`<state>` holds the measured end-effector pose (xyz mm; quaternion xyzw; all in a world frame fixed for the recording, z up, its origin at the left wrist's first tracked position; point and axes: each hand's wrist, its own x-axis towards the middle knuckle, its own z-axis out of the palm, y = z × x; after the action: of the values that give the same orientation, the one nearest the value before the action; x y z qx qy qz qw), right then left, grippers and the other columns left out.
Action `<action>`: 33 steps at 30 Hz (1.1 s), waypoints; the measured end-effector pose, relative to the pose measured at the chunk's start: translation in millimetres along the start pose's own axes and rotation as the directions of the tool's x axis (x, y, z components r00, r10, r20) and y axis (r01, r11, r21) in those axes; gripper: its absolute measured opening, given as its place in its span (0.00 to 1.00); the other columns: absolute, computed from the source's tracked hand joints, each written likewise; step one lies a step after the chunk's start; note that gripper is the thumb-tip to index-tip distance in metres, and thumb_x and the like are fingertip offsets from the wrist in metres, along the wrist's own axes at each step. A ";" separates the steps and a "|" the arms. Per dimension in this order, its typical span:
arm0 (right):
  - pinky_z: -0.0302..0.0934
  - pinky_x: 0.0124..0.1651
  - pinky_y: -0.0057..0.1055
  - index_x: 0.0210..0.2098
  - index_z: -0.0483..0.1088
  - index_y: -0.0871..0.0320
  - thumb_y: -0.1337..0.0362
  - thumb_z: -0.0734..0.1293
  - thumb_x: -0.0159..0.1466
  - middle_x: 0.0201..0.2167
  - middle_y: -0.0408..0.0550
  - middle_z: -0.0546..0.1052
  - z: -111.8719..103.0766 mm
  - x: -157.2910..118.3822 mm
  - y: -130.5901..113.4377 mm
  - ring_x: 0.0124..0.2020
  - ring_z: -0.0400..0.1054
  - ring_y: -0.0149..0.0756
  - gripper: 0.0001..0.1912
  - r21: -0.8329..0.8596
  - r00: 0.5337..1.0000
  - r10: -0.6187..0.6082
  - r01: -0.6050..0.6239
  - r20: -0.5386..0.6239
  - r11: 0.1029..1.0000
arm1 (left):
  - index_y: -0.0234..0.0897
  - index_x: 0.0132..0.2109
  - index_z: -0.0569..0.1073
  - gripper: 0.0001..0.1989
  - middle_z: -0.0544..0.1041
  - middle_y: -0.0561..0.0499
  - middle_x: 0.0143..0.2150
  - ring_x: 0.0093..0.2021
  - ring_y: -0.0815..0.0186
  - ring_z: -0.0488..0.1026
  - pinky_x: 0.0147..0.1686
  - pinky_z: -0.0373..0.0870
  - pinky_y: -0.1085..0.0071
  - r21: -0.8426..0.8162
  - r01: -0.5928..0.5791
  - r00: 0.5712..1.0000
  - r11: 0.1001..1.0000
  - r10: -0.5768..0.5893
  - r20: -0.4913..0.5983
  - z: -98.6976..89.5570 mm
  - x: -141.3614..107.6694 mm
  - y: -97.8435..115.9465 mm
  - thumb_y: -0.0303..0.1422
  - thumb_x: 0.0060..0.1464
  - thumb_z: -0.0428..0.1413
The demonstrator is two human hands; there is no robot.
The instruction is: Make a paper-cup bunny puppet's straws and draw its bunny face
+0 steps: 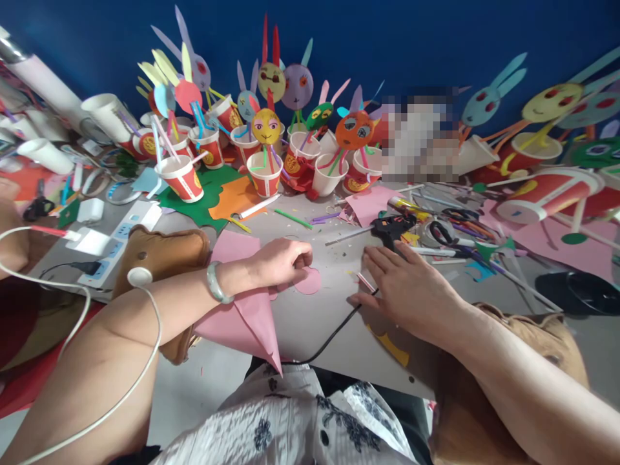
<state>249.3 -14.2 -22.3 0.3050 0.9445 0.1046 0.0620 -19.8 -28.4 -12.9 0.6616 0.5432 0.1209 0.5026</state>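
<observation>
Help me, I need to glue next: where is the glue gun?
The glue gun lies on the table just beyond the right hand, beside the scissors.

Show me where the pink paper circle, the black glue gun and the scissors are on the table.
pink paper circle (309, 282), head view, on its bare middle, right of the left hand.
black glue gun (390, 228), head view, on its body.
scissors (442, 232), head view, on the black handle loop.
</observation>
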 end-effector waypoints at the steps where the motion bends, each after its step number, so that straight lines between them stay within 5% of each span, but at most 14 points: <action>1: 0.55 0.64 0.54 0.57 0.72 0.74 0.43 0.61 0.67 0.59 0.71 0.73 -0.6 -0.9 -1.6 0.60 0.67 0.59 0.37 0.020 0.999 -0.043 0.043 -0.017 0.999 | 0.39 0.38 0.67 0.05 0.76 0.56 0.27 0.12 0.70 0.69 0.10 0.58 0.76 0.003 -0.005 1.000 1.000 0.005 -0.005 0.0 0.1 -0.1 0.30 0.52 0.56; 5: 0.55 0.64 0.55 0.60 0.71 0.71 0.39 0.59 0.67 0.63 0.69 0.70 -1.5 -4.7 -9.8 0.62 0.66 0.56 0.40 0.073 0.984 -0.172 0.175 -0.045 0.982 | 0.39 0.37 0.67 0.05 0.75 0.57 0.26 0.14 0.70 0.70 0.11 0.59 0.77 0.037 -0.038 0.999 0.999 0.039 -0.031 -0.1 0.0 -0.3 0.30 0.52 0.57; 9: 0.51 0.64 0.62 0.50 0.77 0.71 0.41 0.62 0.66 0.60 0.74 0.72 -3.0 -3.3 -6.7 0.61 0.65 0.64 0.36 -0.009 1.000 -0.006 0.006 0.009 1.000 | 0.39 0.36 0.67 0.04 0.75 0.58 0.23 0.11 0.71 0.68 0.10 0.57 0.77 0.039 -0.020 1.000 0.999 0.021 -0.011 -1.2 -1.0 2.1 0.29 0.53 0.56; 11: 0.50 0.65 0.60 0.53 0.75 0.74 0.42 0.62 0.66 0.60 0.74 0.71 -3.0 0.9 -6.7 0.63 0.63 0.64 0.38 0.006 0.999 0.029 -0.029 -0.015 1.000 | 0.39 0.36 0.67 0.04 0.75 0.58 0.23 0.11 0.72 0.67 0.11 0.57 0.77 0.050 -0.035 0.999 0.998 0.036 -0.012 -1.4 -1.0 2.8 0.28 0.53 0.56; 16: 0.53 0.67 0.49 0.66 0.63 0.68 0.36 0.57 0.66 0.67 0.63 0.65 4.5 14.2 -12.9 0.68 0.59 0.52 0.45 0.162 0.985 -0.156 0.166 -0.072 0.973 | 0.39 0.37 0.68 0.04 0.74 0.58 0.23 0.12 0.73 0.67 0.12 0.57 0.77 0.066 -0.082 0.996 0.994 0.084 -0.033 -0.7 -0.6 2.2 0.32 0.55 0.56; 19: 0.56 0.64 0.53 0.59 0.69 0.72 0.38 0.59 0.67 0.62 0.70 0.71 3.4 17.4 -9.9 0.62 0.65 0.58 0.42 0.115 0.999 -0.012 0.017 -0.044 0.993 | 0.38 0.37 0.68 0.03 0.73 0.59 0.23 0.12 0.74 0.65 0.14 0.56 0.78 0.083 -0.076 0.996 0.994 0.079 -0.033 -0.9 -1.4 3.3 0.31 0.55 0.56; 22: 0.57 0.61 0.54 0.46 0.76 0.72 0.50 0.62 0.70 0.51 0.71 0.77 -8.3 17.9 -8.3 0.54 0.71 0.59 0.28 0.094 0.988 0.143 -0.137 -0.059 0.986 | 0.37 0.36 0.68 0.03 0.73 0.59 0.24 0.12 0.75 0.64 0.15 0.57 0.78 0.071 -0.092 0.995 0.993 0.095 -0.036 0.7 -0.9 2.5 0.30 0.54 0.56; 29: 0.60 0.64 0.46 0.51 0.74 0.62 0.61 0.66 0.68 0.54 0.58 0.78 -16.8 19.8 -26.7 0.56 0.71 0.46 0.15 0.334 0.937 -0.196 0.291 -0.290 0.896 | 0.36 0.39 0.72 0.07 0.76 0.56 0.29 0.20 0.75 0.67 0.22 0.61 0.78 0.122 -0.172 0.972 0.977 0.189 -0.141 13.4 10.3 -6.3 0.33 0.55 0.58; 33: 0.65 0.60 0.45 0.50 0.74 0.64 0.65 0.68 0.65 0.53 0.60 0.78 -10.1 16.9 -29.5 0.54 0.73 0.47 0.15 0.367 0.923 -0.251 0.350 -0.291 0.862 | 0.35 0.41 0.72 0.08 0.78 0.54 0.32 0.30 0.71 0.72 0.31 0.66 0.77 0.195 -0.273 0.935 0.942 0.307 -0.175 13.1 12.9 -10.1 0.33 0.56 0.60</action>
<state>217.2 -29.3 -20.4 0.1449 0.9818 -0.0726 -0.0992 -11.7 -25.5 -32.0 0.7587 0.4960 0.2146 0.3638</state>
